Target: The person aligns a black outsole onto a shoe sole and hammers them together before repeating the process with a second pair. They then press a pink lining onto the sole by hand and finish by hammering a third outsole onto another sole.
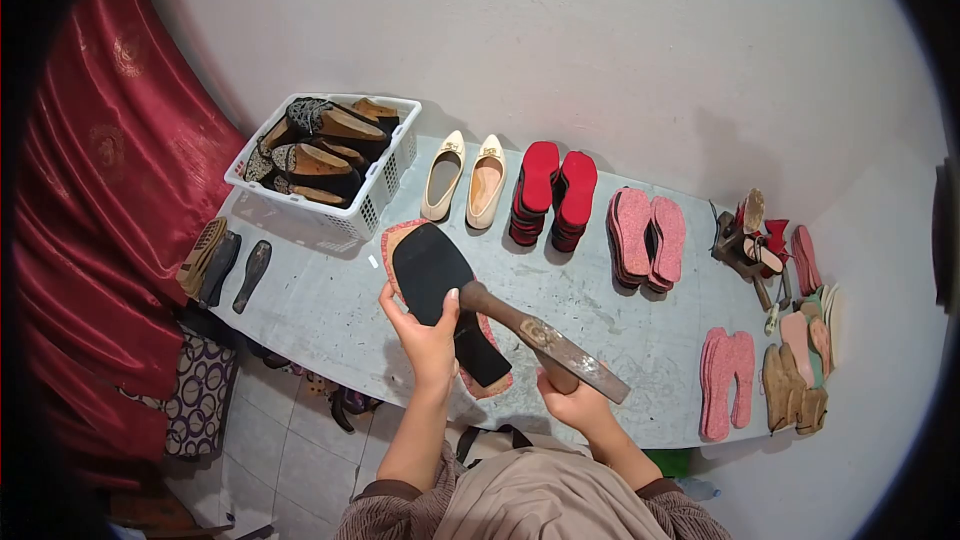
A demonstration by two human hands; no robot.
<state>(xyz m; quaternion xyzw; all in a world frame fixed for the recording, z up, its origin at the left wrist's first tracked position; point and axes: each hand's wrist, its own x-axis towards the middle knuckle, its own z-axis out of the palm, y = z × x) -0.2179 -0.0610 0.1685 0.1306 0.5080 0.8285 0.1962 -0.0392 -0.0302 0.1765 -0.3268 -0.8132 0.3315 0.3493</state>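
My left hand (pixel 425 340) is closed on a sole piece (pixel 430 265), black in the middle with a pinkish-red speckled rim, thumb on its face and fingers at its left edge. My right hand (pixel 578 402) grips a hammer (pixel 580 355) with a worn metal head, which points to the lower right. The hammer's brown wooden end (pixel 490 305) lies over the right side of the sole piece. Part of the right fingers is hidden behind the hammer.
A white basket (pixel 385 185) of shoes stands at the back left. Cream flats (pixel 487 185), red soles (pixel 575 190) and pink soles (pixel 668 240) line the table's back. More pink soles (pixel 715 385), brown shoes (pixel 785 385) and tools (pixel 740 250) are at the right. Dark soles (pixel 255 275) lie left.
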